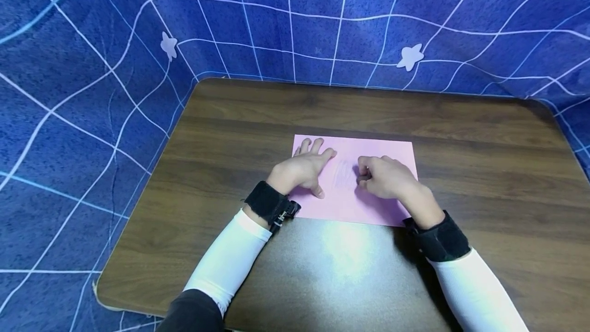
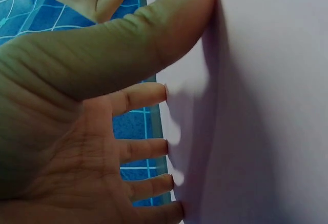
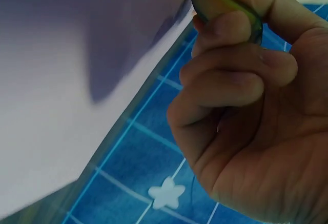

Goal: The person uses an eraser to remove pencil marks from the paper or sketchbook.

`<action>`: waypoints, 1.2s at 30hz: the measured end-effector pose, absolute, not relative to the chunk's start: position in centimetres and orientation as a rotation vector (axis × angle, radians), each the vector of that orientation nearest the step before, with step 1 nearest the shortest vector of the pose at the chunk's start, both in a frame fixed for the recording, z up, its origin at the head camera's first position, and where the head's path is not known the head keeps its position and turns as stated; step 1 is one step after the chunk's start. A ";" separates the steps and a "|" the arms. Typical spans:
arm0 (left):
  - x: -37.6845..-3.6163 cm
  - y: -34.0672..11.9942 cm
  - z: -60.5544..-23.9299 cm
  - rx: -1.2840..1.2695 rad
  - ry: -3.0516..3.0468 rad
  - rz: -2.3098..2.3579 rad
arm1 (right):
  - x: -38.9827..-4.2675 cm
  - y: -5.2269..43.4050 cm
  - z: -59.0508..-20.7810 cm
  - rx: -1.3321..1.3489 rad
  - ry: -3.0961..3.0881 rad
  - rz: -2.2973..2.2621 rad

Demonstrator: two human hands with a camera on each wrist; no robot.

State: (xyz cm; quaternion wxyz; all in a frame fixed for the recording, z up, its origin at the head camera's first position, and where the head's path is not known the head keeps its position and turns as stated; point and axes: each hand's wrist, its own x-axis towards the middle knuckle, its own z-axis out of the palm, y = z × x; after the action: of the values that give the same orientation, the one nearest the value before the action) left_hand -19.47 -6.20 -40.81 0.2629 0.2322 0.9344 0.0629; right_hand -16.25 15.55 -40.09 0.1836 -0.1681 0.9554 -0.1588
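A pink sheet of paper [image 1: 341, 209] lies on the wooden table, with a faint pale scribble [image 1: 343, 173] near its middle. On the left part of the sheet my left hand [image 1: 301, 169] rests with fingers spread, its fingertips and thumb tip against the paper. Over the right part, my right hand [image 1: 389, 175] pinches a small, smooth green oval piece [image 3: 218, 1] between thumb and forefinger, the other fingers curled under it. The piece is close to the paper beside the scribble; its exact kind cannot be told. In the head view the fingers hide it.
The brown wooden table [image 1: 230, 168] extends past the sheet on all sides, with a bright glare in front of it. Blue cloth [image 1: 92, 117] with white lines and star shapes hangs behind and at the left. Black straps [image 1: 440, 240] circle both wrists.
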 end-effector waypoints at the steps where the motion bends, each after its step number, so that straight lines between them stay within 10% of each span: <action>1: -19.5 -6.2 -40.8 0.628 2.528 0.171 | -16.4 15.8 -40.0 -0.458 2.701 -0.439; 17: -19.2 -6.2 -40.6 0.650 2.551 0.178 | -14.7 13.6 -40.5 -0.806 2.667 -0.582; 36: -19.3 -6.0 -40.6 0.647 2.545 0.185 | -16.4 16.8 -39.8 -0.473 2.722 -0.427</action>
State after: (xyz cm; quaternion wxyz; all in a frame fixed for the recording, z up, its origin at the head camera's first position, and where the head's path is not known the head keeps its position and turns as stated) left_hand -19.34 -6.02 -40.57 0.2516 0.2378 0.9357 0.0682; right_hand -16.42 16.79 -39.82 0.1720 -0.1666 0.9592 -0.1505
